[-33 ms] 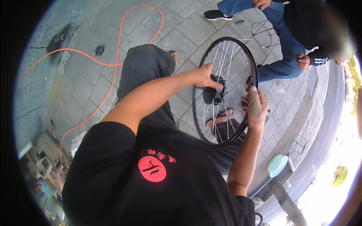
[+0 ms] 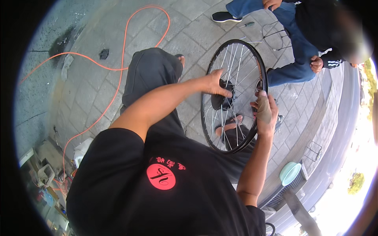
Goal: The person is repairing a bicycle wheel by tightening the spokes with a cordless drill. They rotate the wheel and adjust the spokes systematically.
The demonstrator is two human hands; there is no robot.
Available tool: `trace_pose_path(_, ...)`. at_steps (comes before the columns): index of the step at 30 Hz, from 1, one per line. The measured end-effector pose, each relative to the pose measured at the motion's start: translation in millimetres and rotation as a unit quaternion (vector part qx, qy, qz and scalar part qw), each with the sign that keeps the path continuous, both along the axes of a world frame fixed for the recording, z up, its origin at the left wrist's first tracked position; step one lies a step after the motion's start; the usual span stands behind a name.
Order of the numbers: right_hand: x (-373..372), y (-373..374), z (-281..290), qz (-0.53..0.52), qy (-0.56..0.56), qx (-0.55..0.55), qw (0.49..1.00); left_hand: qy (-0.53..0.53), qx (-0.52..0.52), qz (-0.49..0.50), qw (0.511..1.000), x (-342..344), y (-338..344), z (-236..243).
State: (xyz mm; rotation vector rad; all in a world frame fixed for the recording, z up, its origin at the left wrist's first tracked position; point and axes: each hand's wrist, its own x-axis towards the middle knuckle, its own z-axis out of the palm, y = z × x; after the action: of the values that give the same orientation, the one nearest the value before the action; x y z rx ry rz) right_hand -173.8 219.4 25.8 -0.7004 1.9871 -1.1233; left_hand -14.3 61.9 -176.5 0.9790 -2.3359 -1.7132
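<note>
A black-rimmed bicycle wheel (image 2: 202, 114), with silver spokes and a dark central hub (image 2: 220, 101), is held tilted above my legs. My left hand (image 2: 214, 82) is at the spokes beside the hub, thumb and fingers spread apart. My right hand (image 2: 265, 114), with a tan wrap round the thumb, grips the right side of the rim. Something small and red shows among its fingers, too hidden to make out. My sandalled right foot shows through the lower spokes.
Facing me, a person in jeans (image 2: 293, 70) sits near a screwdriver (image 2: 248, 24), loose spokes and a wire frame (image 2: 271, 39). An orange hose (image 2: 122, 59) loops over the paving at left. A mint basin (image 2: 290, 173) lies by a grate at right; clutter fills the lower left.
The wheel and my right hand have shifted very slightly leftward. My left hand has moved a little downward at the spokes.
</note>
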Motion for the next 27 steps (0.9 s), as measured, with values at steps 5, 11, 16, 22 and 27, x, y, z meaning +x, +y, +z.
trace_pose_path(5,5,1,5,-0.022,0.011,-0.023,0.999,0.125,0.107,-0.039,0.986,-27,-23,4)
trace_pose_path(11,9,6,2,-0.02,-0.026,-0.054,0.998,0.089,0.061,0.045,0.993,-40,-41,-22)
trace_pose_path(16,17,3,8,-0.039,-0.023,-0.032,0.998,0.049,-0.06,0.08,0.994,-42,-35,-11)
trace_pose_path(22,-67,-2,-77,-0.056,-0.13,-0.021,0.99,0.034,-0.055,0.102,0.993,-34,-29,-2)
trace_pose_path(27,-70,-60,-182,0.064,-0.158,-0.066,0.983,0.067,0.021,0.11,0.991,-33,-28,7)
